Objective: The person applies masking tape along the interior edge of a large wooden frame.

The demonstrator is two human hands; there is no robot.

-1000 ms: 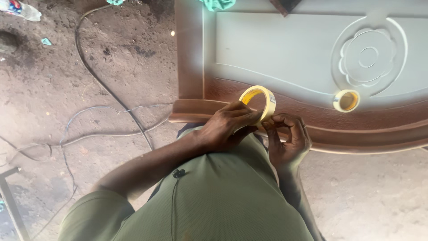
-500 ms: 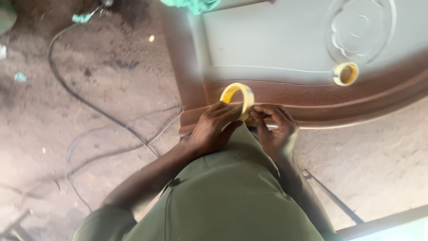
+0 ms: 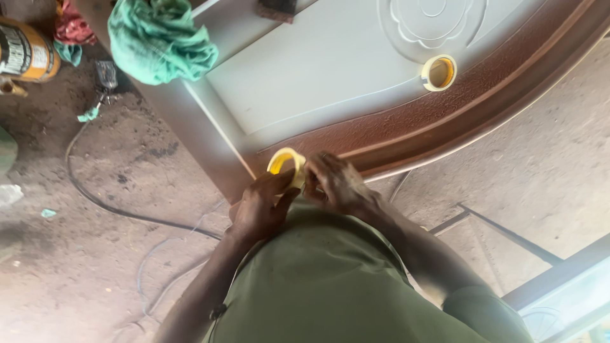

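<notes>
My left hand (image 3: pixel 259 206) grips a yellow roll of masking tape (image 3: pixel 284 163) held upright just above the brown border of a door panel (image 3: pixel 330 82). My right hand (image 3: pixel 337 184) is closed at the roll's right edge, fingers pinching at the tape there; whether a tape end is between them is hidden. A second yellow tape roll (image 3: pixel 438 72) lies flat on the panel's pale grey face, near a carved flower (image 3: pixel 432 19). My green shirt fills the lower middle of the view.
A crumpled green cloth (image 3: pixel 159 41) lies on the panel's top left corner. A yellow can (image 3: pixel 25 51) and a red rag stand on the dirt floor at the left. A black cable (image 3: pixel 108 203) curves across the floor. Metal bars (image 3: pixel 495 235) lie at the right.
The view has swung, so the door panel now runs diagonally. Both hands stay on the tape roll at the panel's edge, with the right hand now closed over the roll's right side.
</notes>
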